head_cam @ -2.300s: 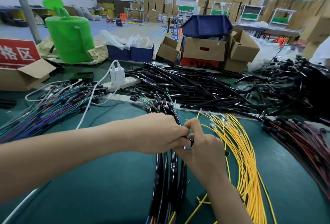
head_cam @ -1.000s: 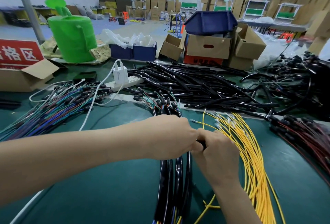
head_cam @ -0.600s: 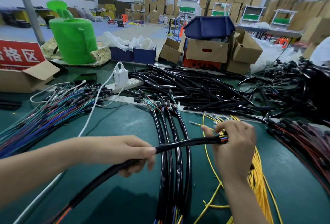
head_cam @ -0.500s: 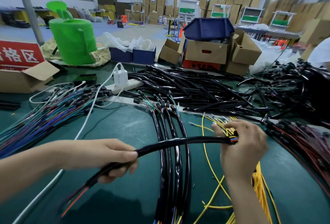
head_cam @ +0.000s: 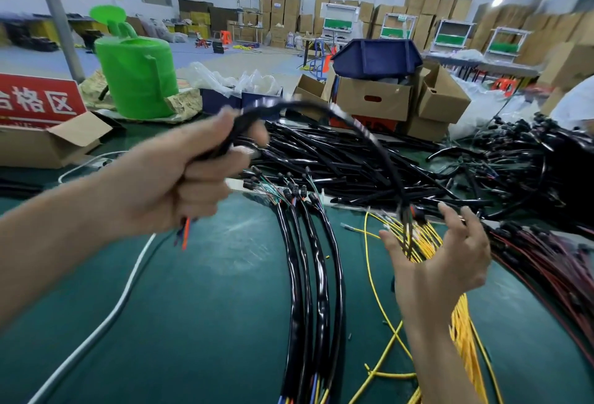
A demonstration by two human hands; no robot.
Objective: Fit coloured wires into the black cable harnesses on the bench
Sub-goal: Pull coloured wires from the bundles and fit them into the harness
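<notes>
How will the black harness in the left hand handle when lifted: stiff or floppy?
Probably semi-stiff: the black harness arches out of the left hand instead of dropping straight. Likely light, since one hand's grip carries it. Its free end droops beside the open right hand and looks blurred, so it may swing.

left hand (head_cam: 180, 178), harness (head_cam: 308, 103) in it: motion-blurred | red sign (head_cam: 38, 101): cut by left edge | yellow wires (head_cam: 464, 345): cut at bottom edge

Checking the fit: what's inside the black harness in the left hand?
Orange and darker wire ends stick out of the harness below the left hand; more poke out at its far end by the right hand. Their run inside is hidden.
</notes>
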